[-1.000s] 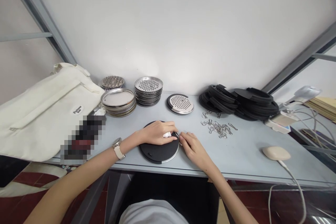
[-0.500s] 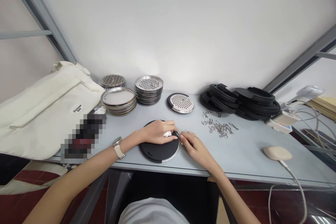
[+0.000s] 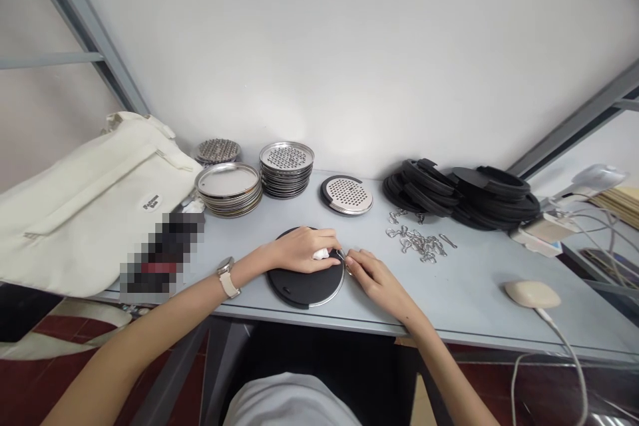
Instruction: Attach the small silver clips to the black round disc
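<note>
A black round disc (image 3: 304, 289) with a metal rim showing along its right side lies flat near the table's front edge. My left hand (image 3: 302, 248) rests across its top, fingers curled, with a small white wad (image 3: 321, 253) tucked in them. Its fingertips reach the disc's right edge. There my right hand (image 3: 374, 277) pinches a small metal wire clip (image 3: 341, 255) between thumb and forefinger. Both hands meet at this clip, and the fingers partly hide it. Several similar loose wire clips (image 3: 419, 244) lie in a pile to the right.
Behind the disc lies a round grater (image 3: 348, 195) with a black rim. Stacked metal grater plates (image 3: 287, 173) and plain-topped metal discs (image 3: 228, 193) stand back left, beside a cream bag (image 3: 100, 213). Black rings (image 3: 422, 190) are heaped back right. A beige corded device (image 3: 532, 293) sits at right.
Both hands stay at the disc's right edge with the clip. The right fingers have shifted very slightly, and the whole view has drifted a little.
</note>
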Available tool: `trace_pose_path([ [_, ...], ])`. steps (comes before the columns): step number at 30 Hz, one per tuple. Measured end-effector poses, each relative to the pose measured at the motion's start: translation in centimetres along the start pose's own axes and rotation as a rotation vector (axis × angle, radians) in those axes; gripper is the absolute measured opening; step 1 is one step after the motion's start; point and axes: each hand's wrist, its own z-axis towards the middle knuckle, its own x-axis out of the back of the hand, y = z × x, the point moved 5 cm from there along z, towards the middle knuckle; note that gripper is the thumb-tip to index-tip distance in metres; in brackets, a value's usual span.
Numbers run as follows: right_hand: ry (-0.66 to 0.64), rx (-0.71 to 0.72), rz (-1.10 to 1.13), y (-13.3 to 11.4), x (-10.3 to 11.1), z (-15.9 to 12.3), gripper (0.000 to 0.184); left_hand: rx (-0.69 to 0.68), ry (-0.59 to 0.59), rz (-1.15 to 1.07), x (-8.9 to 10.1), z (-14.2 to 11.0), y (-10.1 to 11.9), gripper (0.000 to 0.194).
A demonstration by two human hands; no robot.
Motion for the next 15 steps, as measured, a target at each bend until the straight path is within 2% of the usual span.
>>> trace_pose_path([
  [15, -0.011, 0.001, 0.014, 0.02, -0.03, -0.12, 0.034, -0.008, -0.012, -0.002, 0.13, 0.05, 0.13, 0.023],
])
